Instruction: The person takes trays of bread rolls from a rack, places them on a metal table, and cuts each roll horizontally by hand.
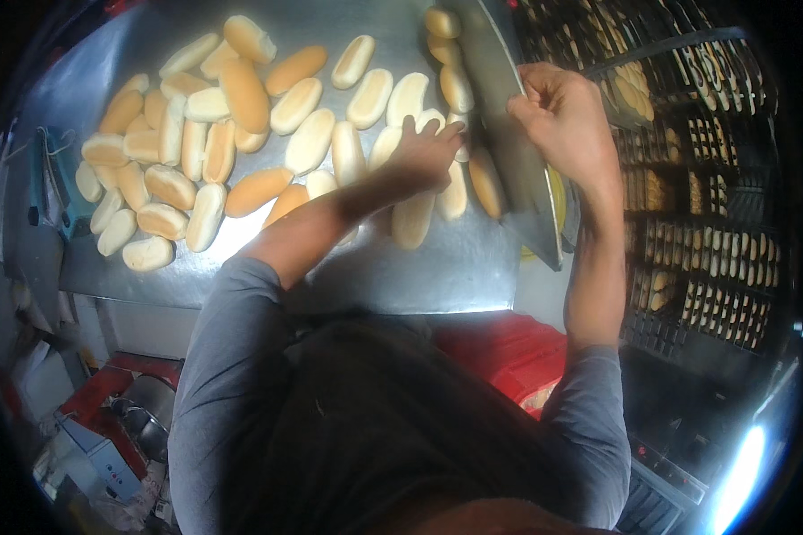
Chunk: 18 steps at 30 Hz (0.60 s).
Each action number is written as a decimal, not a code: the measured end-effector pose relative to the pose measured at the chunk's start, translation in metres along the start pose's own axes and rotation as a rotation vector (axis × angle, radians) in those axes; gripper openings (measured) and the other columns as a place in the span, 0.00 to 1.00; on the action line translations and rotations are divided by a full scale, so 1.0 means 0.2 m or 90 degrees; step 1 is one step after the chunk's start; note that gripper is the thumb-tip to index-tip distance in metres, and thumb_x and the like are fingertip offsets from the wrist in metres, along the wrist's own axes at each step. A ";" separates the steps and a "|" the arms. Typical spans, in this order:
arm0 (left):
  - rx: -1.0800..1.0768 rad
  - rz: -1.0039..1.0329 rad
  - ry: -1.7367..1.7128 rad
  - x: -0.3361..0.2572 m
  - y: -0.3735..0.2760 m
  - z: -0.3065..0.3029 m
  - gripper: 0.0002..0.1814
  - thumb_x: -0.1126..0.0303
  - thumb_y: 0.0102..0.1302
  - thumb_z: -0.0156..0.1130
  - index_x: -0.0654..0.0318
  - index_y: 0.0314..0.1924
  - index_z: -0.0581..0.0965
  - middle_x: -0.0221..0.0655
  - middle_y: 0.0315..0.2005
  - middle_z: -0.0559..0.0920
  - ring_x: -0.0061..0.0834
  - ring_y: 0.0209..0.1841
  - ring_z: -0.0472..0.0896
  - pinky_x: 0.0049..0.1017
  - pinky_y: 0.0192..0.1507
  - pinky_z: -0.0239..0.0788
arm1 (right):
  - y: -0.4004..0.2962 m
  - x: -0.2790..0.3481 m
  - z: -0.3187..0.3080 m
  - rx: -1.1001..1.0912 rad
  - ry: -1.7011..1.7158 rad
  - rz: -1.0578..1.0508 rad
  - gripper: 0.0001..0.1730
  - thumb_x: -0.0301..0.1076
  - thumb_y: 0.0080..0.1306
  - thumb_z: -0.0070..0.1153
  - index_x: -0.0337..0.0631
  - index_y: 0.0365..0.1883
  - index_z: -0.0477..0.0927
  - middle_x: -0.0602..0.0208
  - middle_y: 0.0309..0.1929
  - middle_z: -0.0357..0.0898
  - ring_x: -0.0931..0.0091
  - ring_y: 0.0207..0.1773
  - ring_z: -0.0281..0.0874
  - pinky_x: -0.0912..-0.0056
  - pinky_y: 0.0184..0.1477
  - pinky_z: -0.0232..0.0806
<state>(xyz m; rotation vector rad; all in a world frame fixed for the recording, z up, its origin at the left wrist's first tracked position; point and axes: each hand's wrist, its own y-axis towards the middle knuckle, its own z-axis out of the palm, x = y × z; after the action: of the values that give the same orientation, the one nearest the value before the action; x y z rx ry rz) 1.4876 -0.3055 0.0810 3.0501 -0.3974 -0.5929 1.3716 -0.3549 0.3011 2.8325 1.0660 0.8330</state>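
Observation:
My right hand (565, 110) grips the edge of a metal baking tray (505, 114), which is tilted up steeply at the right end of the metal table (401, 284). A row of bread rolls (456, 87) lies along the lower side of the tray. Fingers spread, my left hand (425, 154) reaches over the rolls beside the tray and touches some of them. Whether it grasps one is hard to see. Many loose elongated rolls (310, 142) are scattered over the table, some pale side up and others brown side up. To the left they lie in a heap (194, 144).
Racks (702, 200) holding trays of bread stand on the right. Below the table's right end is a red object (502, 341). At the lower left there is a red machine with a metal bowl (148, 408) and a control box (110, 468).

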 end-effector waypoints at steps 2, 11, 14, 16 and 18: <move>-0.042 -0.006 -0.111 0.03 -0.01 -0.01 0.35 0.63 0.58 0.67 0.63 0.66 0.72 0.41 0.67 0.71 0.43 0.65 0.71 0.55 0.65 0.59 | 0.01 -0.03 -0.04 0.011 -0.026 -0.010 0.14 0.32 0.54 0.60 0.29 0.21 0.71 0.49 0.18 0.67 0.60 0.21 0.67 0.59 0.31 0.66; -0.523 -0.051 -0.121 0.45 0.50 -0.25 0.31 0.58 0.58 0.69 0.66 0.58 0.73 0.48 0.54 0.77 0.51 0.57 0.75 0.45 0.60 0.66 | -0.04 -0.10 -0.08 0.000 0.049 -0.071 0.16 0.32 0.53 0.59 0.29 0.18 0.68 0.49 0.19 0.66 0.60 0.21 0.64 0.58 0.31 0.66; -0.297 -0.092 -0.060 0.44 0.41 -0.18 0.30 0.56 0.57 0.70 0.64 0.56 0.76 0.47 0.56 0.76 0.49 0.61 0.74 0.44 0.64 0.65 | -0.03 -0.12 -0.11 -0.007 0.011 -0.070 0.15 0.32 0.53 0.58 0.29 0.18 0.68 0.46 0.20 0.69 0.58 0.21 0.66 0.57 0.32 0.68; -0.185 -0.132 0.001 0.40 0.32 -0.10 0.35 0.50 0.58 0.69 0.60 0.62 0.75 0.46 0.65 0.73 0.48 0.71 0.67 0.51 0.71 0.57 | -0.03 -0.14 -0.11 0.015 0.010 -0.043 0.16 0.33 0.53 0.59 0.29 0.18 0.70 0.45 0.19 0.70 0.57 0.20 0.67 0.56 0.32 0.69; -0.314 -0.029 -0.066 0.38 0.33 -0.10 0.37 0.49 0.59 0.68 0.59 0.65 0.73 0.44 0.69 0.71 0.46 0.74 0.63 0.55 0.73 0.51 | -0.03 -0.16 -0.12 -0.008 0.016 -0.069 0.17 0.33 0.53 0.60 0.29 0.17 0.69 0.45 0.18 0.69 0.57 0.20 0.68 0.56 0.31 0.68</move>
<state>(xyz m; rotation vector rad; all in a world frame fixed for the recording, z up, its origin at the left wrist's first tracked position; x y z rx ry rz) 1.5462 -0.3883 0.0750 2.5701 -0.1520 -0.7262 1.3376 -0.3743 0.3050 2.7333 1.1998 0.8652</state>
